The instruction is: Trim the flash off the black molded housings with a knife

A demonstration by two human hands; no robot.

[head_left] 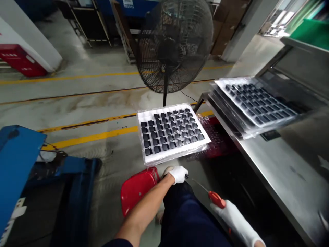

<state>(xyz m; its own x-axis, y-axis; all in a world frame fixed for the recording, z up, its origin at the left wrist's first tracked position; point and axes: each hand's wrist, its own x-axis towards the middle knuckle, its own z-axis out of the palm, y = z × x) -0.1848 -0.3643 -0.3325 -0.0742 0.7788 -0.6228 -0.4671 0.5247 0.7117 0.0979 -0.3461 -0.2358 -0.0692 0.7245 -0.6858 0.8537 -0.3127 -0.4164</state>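
Note:
My left hand (179,174), in a white glove, is closed on a small black part (186,176), mostly hidden by the fingers. It is over my lap, just below the near edge of a white tray (154,159) that carries rows of black square parts (169,131). My right hand (231,216), also gloved, grips a tool with a red handle (217,199) and a thin metal shaft (200,185). The shaft points toward the left hand, its tip a little apart from the black part. Blur hides the tip's exact shape.
A red stool (138,190) stands left of my legs. On the right is a metal table (264,164) with stacked trays of black parts (257,99). A large black fan (174,48) stands ahead. Blue machinery (20,154) fills the left side.

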